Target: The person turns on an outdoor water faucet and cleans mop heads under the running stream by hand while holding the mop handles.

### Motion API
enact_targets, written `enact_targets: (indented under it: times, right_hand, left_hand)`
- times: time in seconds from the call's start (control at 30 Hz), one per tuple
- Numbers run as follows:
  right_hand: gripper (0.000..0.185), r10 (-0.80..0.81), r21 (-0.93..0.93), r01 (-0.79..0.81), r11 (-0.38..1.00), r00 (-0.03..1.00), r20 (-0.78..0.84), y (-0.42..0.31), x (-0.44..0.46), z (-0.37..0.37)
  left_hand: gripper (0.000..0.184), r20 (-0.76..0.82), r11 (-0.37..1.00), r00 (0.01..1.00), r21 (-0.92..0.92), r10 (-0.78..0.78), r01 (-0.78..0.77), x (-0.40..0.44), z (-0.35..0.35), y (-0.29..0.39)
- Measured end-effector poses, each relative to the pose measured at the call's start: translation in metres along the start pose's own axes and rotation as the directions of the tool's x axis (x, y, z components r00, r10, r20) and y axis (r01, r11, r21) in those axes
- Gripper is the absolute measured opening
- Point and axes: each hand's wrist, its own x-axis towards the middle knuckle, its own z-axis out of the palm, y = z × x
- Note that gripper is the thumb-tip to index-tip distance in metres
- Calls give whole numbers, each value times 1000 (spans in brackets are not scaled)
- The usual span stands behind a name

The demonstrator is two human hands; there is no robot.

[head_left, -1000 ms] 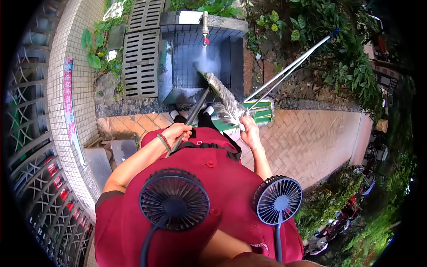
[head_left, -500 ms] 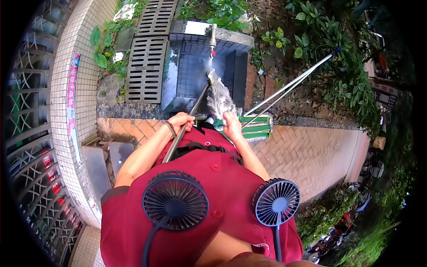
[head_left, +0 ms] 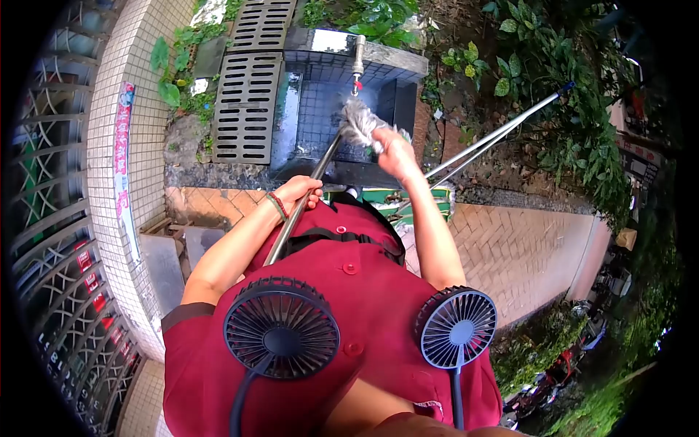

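Note:
My left hand [head_left: 300,194], with a beaded bracelet at the wrist, is wrapped round the metal pole [head_left: 318,168] of a mop. The pole slants up over a dark tiled basin [head_left: 312,109]. At its upper end the wet grey-white mop head [head_left: 358,122] bunches just below a tap [head_left: 358,62] with a red part. My right hand [head_left: 395,154] grips the strands at the right side of the mop head, its fingers closed on them. Part of the mop head is hidden behind that hand.
Slotted drain covers [head_left: 245,109] lie left of the basin. Two long poles [head_left: 502,131] lean to the right from a green-and-white flat mop [head_left: 429,211] on the brick paving [head_left: 510,247]. A white tiled wall [head_left: 109,182] stands at left, plants [head_left: 575,138] at right.
My right hand has moved up, away from my body, bunching the mop strands that hung stretched before. My left hand stays on the pole. The view has shifted slightly.

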Motion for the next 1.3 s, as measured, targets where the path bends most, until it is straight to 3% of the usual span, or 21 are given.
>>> enact_targets:
  times: [0.1, 0.33, 0.53, 0.83, 1.03, 1.3]
  right_hand:
    - [35, 61, 40, -66, 997, 992, 108, 2, 29, -24]
    - [30, 102, 7, -104, 995, 979, 178, 3, 55, -34]
    - [34, -24, -11, 27, 1000, 973, 231, 2, 50, -20]
    - [31, 18, -17, -15, 1000, 987, 161, 11, 24, -35]
    - [30, 23, -3, -23, 1000, 992, 125, 5, -18, -17]
    - [30, 94, -3, -94, 996, 993, 72, -11, -76, 30]
  left_hand:
    - [10, 14, 999, 1000, -39, 6, -6, 3, 4, 4]
    - [12, 69, 985, 997, -170, 29, -17, 10, -2, -2]
    - [12, 84, 985, 996, -171, 7, 8, 9, -7, -9]
    - [14, 77, 994, 997, -109, -7, 16, 13, -1, -15]
    - [13, 86, 994, 996, -108, -18, 28, 11, -1, -24]
    - [12, -21, 1000, 1000, -8, -22, 22, 1, -3, -39]
